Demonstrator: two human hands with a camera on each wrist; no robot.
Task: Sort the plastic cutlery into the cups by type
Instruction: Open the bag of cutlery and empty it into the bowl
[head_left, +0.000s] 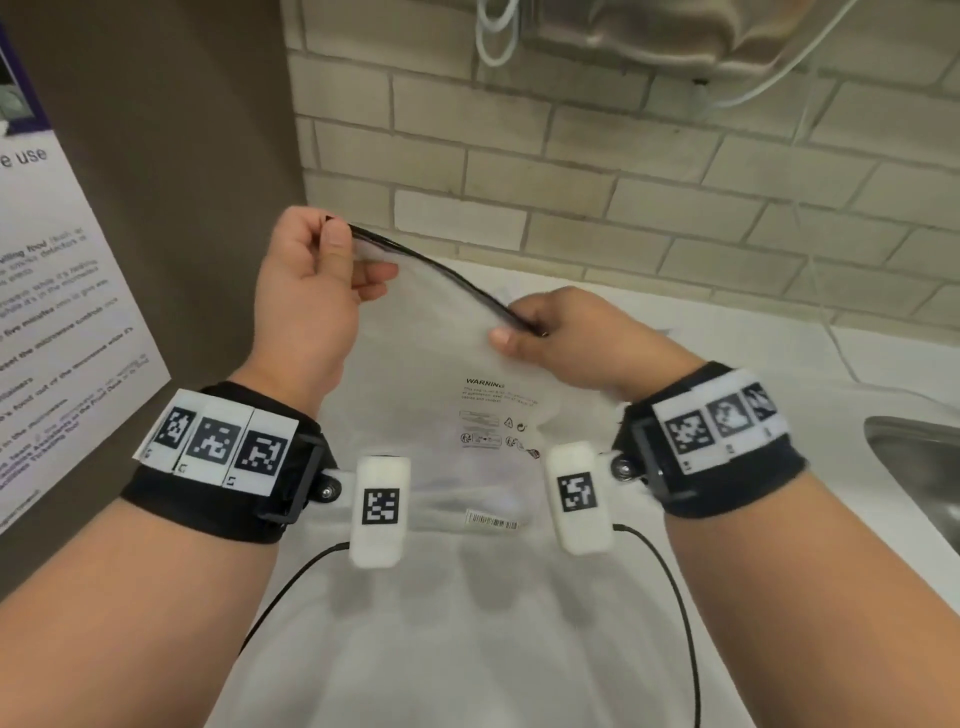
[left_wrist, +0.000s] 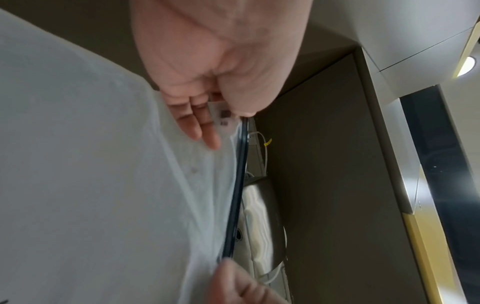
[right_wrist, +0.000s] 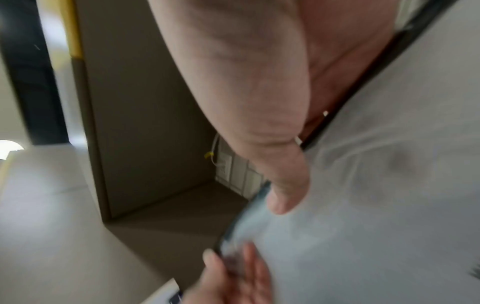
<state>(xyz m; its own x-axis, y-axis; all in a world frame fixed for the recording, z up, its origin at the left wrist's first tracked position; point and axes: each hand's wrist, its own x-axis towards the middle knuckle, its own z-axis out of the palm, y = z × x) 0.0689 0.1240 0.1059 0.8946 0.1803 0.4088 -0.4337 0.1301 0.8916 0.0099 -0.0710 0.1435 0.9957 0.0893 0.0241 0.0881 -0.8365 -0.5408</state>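
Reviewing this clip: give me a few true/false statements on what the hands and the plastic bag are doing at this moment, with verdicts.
1. Both hands hold the frosted plastic bag by its dark zip strip. True.
2. The left hand is lower than the right hand in the head view. False: the left hand holds its end of the strip higher.
3. The bag carries a printed WARNING label. True.
4. The right hand holds a plastic fork. False: it pinches the zip strip; no cutlery is visible.
5. A metal sink lies to the person's left. False: it is at the right, beside the white counter.
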